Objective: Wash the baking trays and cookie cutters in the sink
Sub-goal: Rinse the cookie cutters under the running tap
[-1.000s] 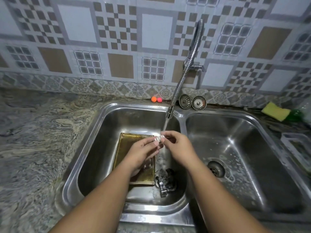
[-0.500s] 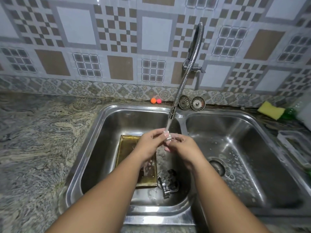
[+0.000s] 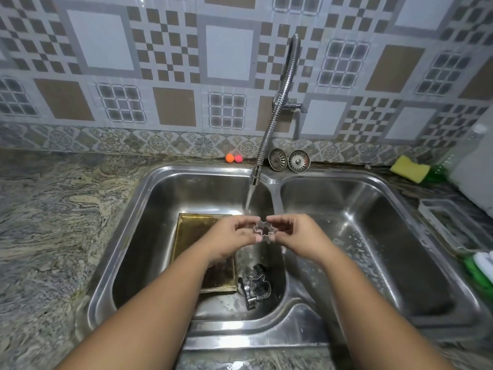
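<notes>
A small metal flower-shaped cookie cutter point(image 3: 264, 228) is held between my left hand point(image 3: 231, 236) and my right hand point(image 3: 299, 235), both pinching its edges over the left basin of the steel sink point(image 3: 149, 198). Water runs from the flexible tap point(image 3: 277, 110) and falls just behind the cutter. A gold-coloured baking tray point(image 3: 192, 233) lies flat on the left basin's floor, partly hidden by my left hand and forearm. A small heap of metal cookie cutters point(image 3: 254, 289) lies by the tray's right edge.
The right basin point(image 3: 373, 236) holds only water drops. Two sink strainers point(image 3: 289, 160) and two small orange and pink balls point(image 3: 234, 158) sit behind the sink. A yellow sponge point(image 3: 409, 169), a green bottle and a clear rack point(image 3: 450, 225) stand at the right. Granite counter spreads to the left.
The cutter has been turned so its open flower outline faces up. Both hands have shifted slightly right and toward me, out of the direct stream of water.
</notes>
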